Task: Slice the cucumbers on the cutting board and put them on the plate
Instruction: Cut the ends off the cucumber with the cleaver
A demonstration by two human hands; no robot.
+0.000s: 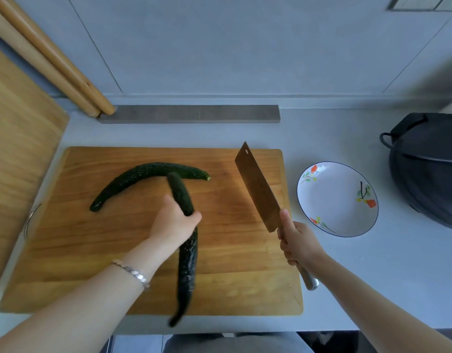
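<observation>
Two long dark green cucumbers are on the wooden cutting board [232, 289]. The curved cucumber [143, 175] lies across the board's far half. My left hand [174, 221] grips the second cucumber [188, 261] near its middle; it runs from the first cucumber toward me, its near end past the board's front edge. My right hand [297, 244] holds the handle of a cleaver [258, 187], whose blade points away over the board's right side. A white flowered plate [337, 200] sits to the right of the board, with nothing on it.
A dark pot with a lid [428, 169] stands at the far right. Another wooden board [18, 154] leans at the left, with two wooden rolling pins [49, 57] against the wall. A grey strip [191, 113] lies behind the cutting board.
</observation>
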